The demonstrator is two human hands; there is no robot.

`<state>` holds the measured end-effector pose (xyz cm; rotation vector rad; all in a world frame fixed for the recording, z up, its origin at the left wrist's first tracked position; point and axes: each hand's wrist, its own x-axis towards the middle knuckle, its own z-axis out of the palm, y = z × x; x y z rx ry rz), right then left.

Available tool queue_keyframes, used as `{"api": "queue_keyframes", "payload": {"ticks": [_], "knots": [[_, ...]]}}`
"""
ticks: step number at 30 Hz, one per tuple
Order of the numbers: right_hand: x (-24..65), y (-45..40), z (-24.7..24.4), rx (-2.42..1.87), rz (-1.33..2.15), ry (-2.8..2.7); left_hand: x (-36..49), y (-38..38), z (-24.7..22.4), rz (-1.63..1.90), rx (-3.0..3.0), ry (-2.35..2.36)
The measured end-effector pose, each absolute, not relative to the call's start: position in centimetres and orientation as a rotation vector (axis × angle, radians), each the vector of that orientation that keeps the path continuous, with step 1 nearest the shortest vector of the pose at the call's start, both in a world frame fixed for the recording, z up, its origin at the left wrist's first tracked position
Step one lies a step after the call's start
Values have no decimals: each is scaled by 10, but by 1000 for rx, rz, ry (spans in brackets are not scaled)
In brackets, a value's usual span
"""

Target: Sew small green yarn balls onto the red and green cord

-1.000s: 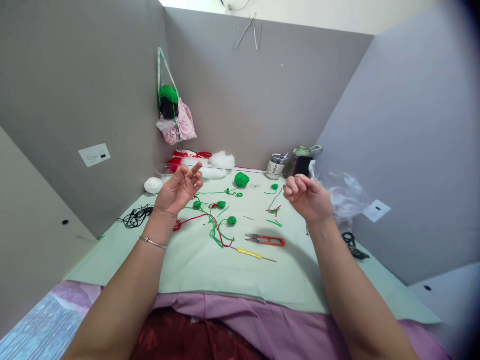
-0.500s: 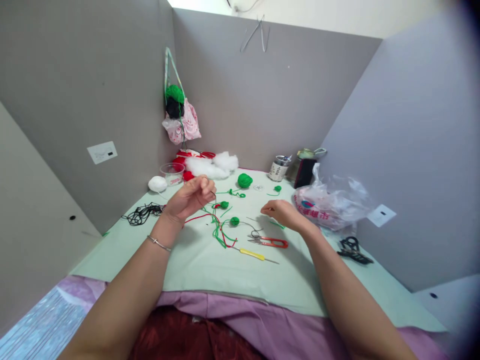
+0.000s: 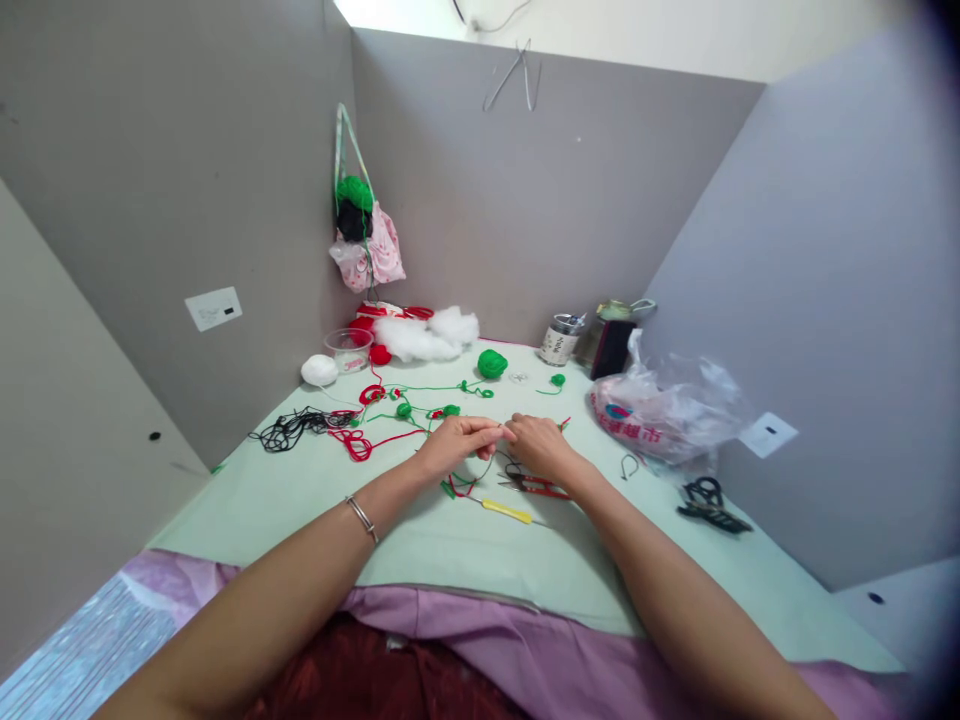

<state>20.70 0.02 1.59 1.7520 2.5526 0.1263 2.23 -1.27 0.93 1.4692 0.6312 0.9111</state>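
Note:
My left hand [image 3: 463,442] and my right hand [image 3: 541,446] meet above the middle of the table, fingertips pinched close together. A thin dark yarn strand [image 3: 489,468] hangs from the left fingertips. What the right fingers pinch is too small to make out. Under and beside the hands lie red and green yarn ends and a small green crocheted ball [image 3: 451,411]. The orange-handled thread snips [image 3: 541,487] lie partly under my right wrist. Nearer me is a crochet hook with a yellow handle [image 3: 507,511].
Black yarn [image 3: 292,429], red yarn [image 3: 360,444] and a white yarn ball [image 3: 319,370] lie left. White stuffing [image 3: 420,338] and a green yarn ball [image 3: 493,364] are behind. To the right are a plastic bag [image 3: 660,410] and a black hair claw [image 3: 712,507].
My left hand has come down and to the right, and my right hand slightly down and left, so their fingertips now meet. The red and green yarn on the left is uncovered.

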Motion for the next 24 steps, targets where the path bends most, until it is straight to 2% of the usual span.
{"api": "queue_keyframes", "payload": {"ticks": [2, 4, 8, 11, 13, 19, 24], "knots": [[213, 2, 20, 1796, 84, 2576, 22, -11, 8, 978, 1471, 698], [218, 2, 26, 1886, -197, 2692, 20, -10, 8, 1052, 1463, 762], [215, -3, 40, 1946, -1497, 2940, 20, -9, 5, 1102, 1479, 818], [205, -10, 45, 1807, -2067, 2924, 21, -11, 4, 1092, 1517, 830], [200, -15, 46, 1776, -2215, 2859, 22, -12, 5, 1093, 1540, 829], [194, -17, 44, 1762, -2372, 2834, 21, -12, 6, 1132, 1537, 837], [191, -14, 38, 1793, -2693, 2680, 19, -16, 9, 1231, 1583, 885]]}}
